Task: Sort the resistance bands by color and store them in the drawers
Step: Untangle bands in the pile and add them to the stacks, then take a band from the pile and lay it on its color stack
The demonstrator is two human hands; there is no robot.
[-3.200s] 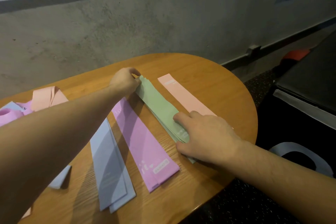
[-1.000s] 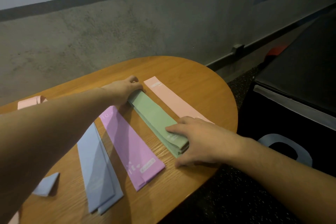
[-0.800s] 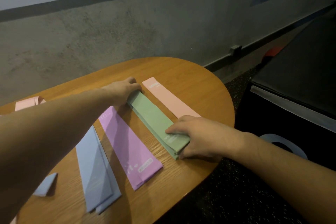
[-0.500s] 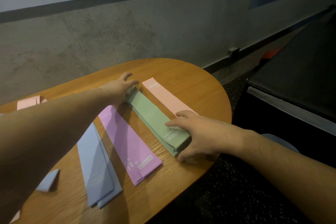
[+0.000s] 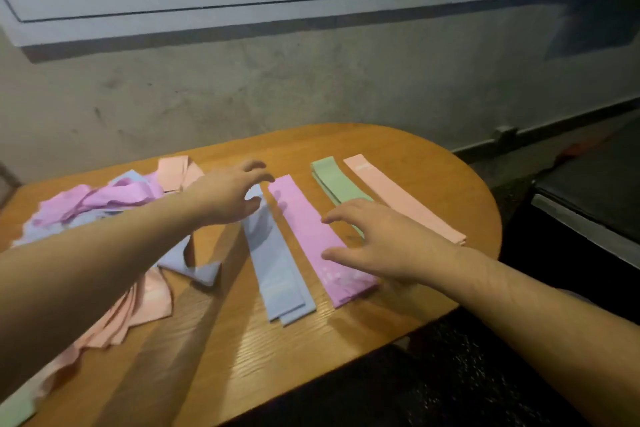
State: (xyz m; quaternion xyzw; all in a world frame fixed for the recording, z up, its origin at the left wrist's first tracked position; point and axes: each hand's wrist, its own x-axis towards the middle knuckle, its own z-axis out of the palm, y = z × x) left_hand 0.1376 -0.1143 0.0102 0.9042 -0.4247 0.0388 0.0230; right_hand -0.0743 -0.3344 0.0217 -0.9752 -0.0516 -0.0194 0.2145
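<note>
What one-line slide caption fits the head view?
Both hands hover over blue, purple, green and pink bands.

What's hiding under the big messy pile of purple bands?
Under the purple bands you can see blue bands poking out, with the wooden table below. Pink bands peek out behind. The left arm covers the pile's near side, so anything there stays hidden.
</note>
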